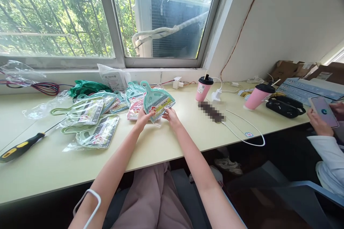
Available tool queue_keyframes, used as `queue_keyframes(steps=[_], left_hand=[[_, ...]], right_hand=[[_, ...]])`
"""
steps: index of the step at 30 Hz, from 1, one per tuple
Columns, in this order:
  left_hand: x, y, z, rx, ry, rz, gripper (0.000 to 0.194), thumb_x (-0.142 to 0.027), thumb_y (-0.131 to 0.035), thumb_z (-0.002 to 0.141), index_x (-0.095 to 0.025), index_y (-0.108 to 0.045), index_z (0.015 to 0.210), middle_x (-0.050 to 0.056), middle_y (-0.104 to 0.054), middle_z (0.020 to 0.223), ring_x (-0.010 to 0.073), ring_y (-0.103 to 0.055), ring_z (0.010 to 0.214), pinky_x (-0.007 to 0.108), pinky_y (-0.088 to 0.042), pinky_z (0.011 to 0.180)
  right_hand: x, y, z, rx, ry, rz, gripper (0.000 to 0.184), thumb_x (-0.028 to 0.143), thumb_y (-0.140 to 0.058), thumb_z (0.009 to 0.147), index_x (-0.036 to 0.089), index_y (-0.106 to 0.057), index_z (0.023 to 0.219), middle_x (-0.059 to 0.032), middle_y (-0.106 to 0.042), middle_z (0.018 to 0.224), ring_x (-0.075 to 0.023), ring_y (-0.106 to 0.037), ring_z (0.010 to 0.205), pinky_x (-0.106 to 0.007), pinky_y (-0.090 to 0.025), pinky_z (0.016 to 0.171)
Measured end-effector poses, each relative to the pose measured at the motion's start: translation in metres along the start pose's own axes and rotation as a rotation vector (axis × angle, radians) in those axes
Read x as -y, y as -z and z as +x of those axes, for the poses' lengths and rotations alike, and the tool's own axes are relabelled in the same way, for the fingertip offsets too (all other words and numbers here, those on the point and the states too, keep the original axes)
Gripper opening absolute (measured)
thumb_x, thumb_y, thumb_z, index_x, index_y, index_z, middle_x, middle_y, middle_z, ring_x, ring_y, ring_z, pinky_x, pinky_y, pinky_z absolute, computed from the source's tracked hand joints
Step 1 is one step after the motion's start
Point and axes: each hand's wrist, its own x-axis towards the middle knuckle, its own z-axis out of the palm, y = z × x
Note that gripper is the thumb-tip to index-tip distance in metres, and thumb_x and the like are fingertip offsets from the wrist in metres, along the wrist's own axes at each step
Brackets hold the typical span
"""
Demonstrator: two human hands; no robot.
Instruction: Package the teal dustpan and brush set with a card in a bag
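Note:
Both hands are on a mint-green mini dustpan set in clear packaging with a printed label, tilted up above the table. My left hand grips its lower left corner, thumb in front. My right hand has its fingers curled at the lower right edge. Behind it lies a pink packaged set, partly hidden. Another green set lies at the back. To the left are several more packaged green dustpan sets, among them one near the front and one above it.
A black-and-yellow screwdriver lies at left. Green plastic bag and white packet are by the window. Right: pink cups, white cable, black case, and a person's hand holding a phone.

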Motion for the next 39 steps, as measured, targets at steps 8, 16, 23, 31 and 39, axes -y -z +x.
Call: queue_keyframes(steps=[8,16,23,31,39], left_hand=[[-0.010,0.008,-0.004,-0.007,0.137,-0.014,0.064,-0.031,-0.090,0.049,-0.019,-0.062,0.105,0.007,-0.071,0.098,0.0258,-0.068,0.090,0.035,-0.056,0.072],[-0.012,0.045,0.009,-0.176,0.182,-0.210,0.054,-0.026,-0.088,0.043,-0.018,-0.061,0.090,0.000,-0.068,0.078,0.0178,-0.066,0.077,0.027,-0.051,0.066],[-0.016,0.080,0.009,-0.117,0.215,-0.238,0.044,-0.025,-0.086,0.044,-0.018,-0.060,0.079,0.000,-0.063,0.071,0.0162,-0.063,0.072,0.027,-0.048,0.063],[-0.024,0.078,-0.004,0.061,0.291,-0.194,0.046,-0.018,-0.085,0.045,-0.019,-0.059,0.083,-0.002,-0.060,0.070,0.0123,-0.058,0.063,0.023,-0.046,0.056],[-0.025,0.085,-0.005,0.054,0.306,-0.221,0.049,-0.016,-0.086,0.048,-0.018,-0.058,0.089,-0.004,-0.059,0.068,0.0109,-0.059,0.063,0.021,-0.046,0.055]], right_hand=[[0.002,-0.006,-0.003,-0.029,0.056,-0.024,0.002,0.016,-0.063,0.082,0.017,-0.065,0.083,-0.0010,-0.072,0.076,-0.0084,-0.064,0.059,-0.018,-0.056,0.057],[0.017,0.012,-0.007,0.065,0.252,-0.042,0.016,0.027,-0.058,0.083,0.019,-0.067,0.094,-0.0069,-0.076,0.097,-0.0162,-0.074,0.081,-0.029,-0.059,0.078],[0.010,0.016,-0.006,-0.282,0.807,-0.678,0.041,0.010,-0.052,0.075,0.026,-0.057,0.112,-0.0099,-0.054,0.135,-0.0225,-0.056,0.117,-0.034,-0.057,0.079],[0.016,0.002,-0.019,-0.065,1.028,-0.781,0.030,0.022,-0.072,0.081,0.031,-0.070,0.110,-0.0078,-0.051,0.140,-0.0257,-0.046,0.132,-0.046,-0.043,0.109],[0.023,0.008,-0.017,0.056,0.968,-0.701,0.015,0.028,-0.081,0.075,0.032,-0.080,0.090,-0.0070,-0.054,0.139,-0.0290,-0.046,0.132,-0.049,-0.042,0.105]])
